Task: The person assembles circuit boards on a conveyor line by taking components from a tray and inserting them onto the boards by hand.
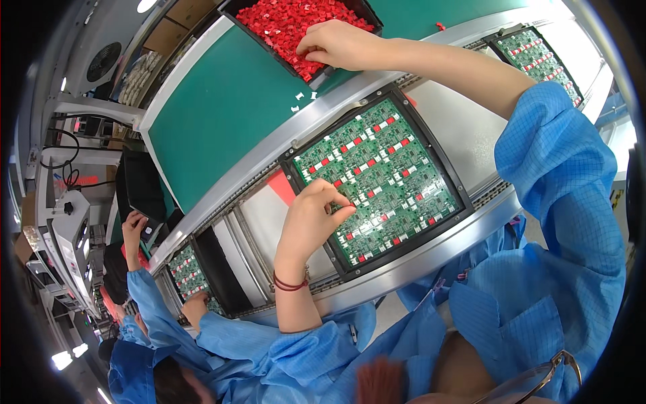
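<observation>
The green circuit board panel (377, 178) in its black frame is lying mid-conveyor. The left hand (311, 219) is pinching fingertips at its seven-o'clock edge, apparently seating a small part I cannot make out. At twelve o'clock, the right hand (336, 44) is curling closed among red components (289, 23) in their bin. Pressing straight down should be seating parts squarely.

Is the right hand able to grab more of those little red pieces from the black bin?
Probably yes. The right hand already rests on the heap of red pieces in the open black bin, with nothing covering them. The left hand is busy down at the green circuit board panel.
</observation>
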Available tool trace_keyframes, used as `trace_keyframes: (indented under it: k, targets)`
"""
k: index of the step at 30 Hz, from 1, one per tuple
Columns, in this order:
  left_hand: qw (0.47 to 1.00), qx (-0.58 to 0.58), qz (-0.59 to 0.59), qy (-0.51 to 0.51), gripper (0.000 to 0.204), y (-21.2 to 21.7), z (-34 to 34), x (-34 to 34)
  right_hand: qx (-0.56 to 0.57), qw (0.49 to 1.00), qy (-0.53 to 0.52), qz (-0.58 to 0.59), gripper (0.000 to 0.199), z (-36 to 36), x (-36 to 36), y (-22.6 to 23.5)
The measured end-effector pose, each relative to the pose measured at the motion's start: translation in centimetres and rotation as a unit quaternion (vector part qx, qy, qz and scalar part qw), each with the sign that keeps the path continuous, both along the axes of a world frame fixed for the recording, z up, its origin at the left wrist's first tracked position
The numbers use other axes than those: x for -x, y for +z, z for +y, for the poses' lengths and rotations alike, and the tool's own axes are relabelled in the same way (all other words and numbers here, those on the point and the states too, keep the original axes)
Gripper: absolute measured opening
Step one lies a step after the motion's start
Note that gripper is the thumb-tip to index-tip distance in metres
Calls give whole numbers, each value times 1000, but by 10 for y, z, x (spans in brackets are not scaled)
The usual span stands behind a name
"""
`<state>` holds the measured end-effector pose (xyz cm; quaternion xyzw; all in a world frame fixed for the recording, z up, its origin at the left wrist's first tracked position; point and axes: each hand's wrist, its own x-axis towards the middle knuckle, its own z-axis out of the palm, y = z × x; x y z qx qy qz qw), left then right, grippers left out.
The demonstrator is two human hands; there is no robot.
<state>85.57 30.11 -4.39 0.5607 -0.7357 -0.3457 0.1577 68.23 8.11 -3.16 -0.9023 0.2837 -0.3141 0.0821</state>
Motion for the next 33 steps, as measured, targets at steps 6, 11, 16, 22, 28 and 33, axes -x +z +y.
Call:
trace_keyframes:
  k: [6,11,16,22,28,33]
  targets:
    - [995,81,44,-45,18,-2,-1,-7,-94,995,-5,-18,16,-6,-4,4]
    - [990,131,27,49,10,4,6,-6,-60,996,15,-71,8,-2,-5,3]
    - [963,244,6,118,7,-11,0,-19,-143,979,0,-142,10,9,10,11]
    - [927,331,49,172,6,-13,-32,0,-538,836,52,-89,13,108,79,11]
    - [881,470,-14,39,15,35,-85,42,-782,588,35,-204,25,154,126,-6]
    - [811,553,-177,67,13,25,-149,61,-770,571,17,-283,26,152,138,-12]
